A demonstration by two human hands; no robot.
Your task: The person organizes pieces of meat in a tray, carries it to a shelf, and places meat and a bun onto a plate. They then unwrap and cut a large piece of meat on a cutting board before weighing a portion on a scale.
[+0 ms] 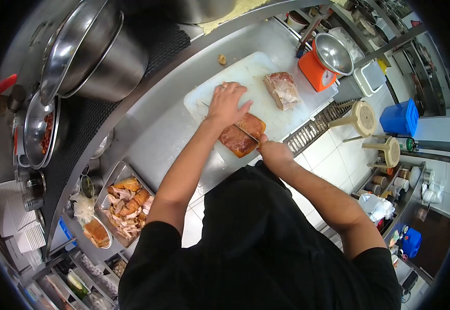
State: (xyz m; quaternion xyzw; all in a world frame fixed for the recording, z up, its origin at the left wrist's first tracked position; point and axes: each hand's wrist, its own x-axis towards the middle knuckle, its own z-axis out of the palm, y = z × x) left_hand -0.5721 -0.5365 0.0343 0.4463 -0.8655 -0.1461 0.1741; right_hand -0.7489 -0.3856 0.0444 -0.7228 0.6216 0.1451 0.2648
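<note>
A slab of browned meat [234, 143] lies on the white cutting board [196, 98], with a knife [246, 134] laid across it. My right hand [276, 155] is closed round the knife's handle at the near right edge of the slab. Fingers stretched out, my left hand [226, 106] rests over the far end of the blade; its palm hides part of the knife and whether it touches the meat there. Farther up the board sits a second block of meat [281, 90], paler on top.
An orange scale [318, 70] with a metal bowl stands beyond the board. At lower left is a tray [119, 169] of chopped meat, next to a container [110, 235] with another slab. Large pots [116, 67] line the upper left. Stools [362, 118] stand at right.
</note>
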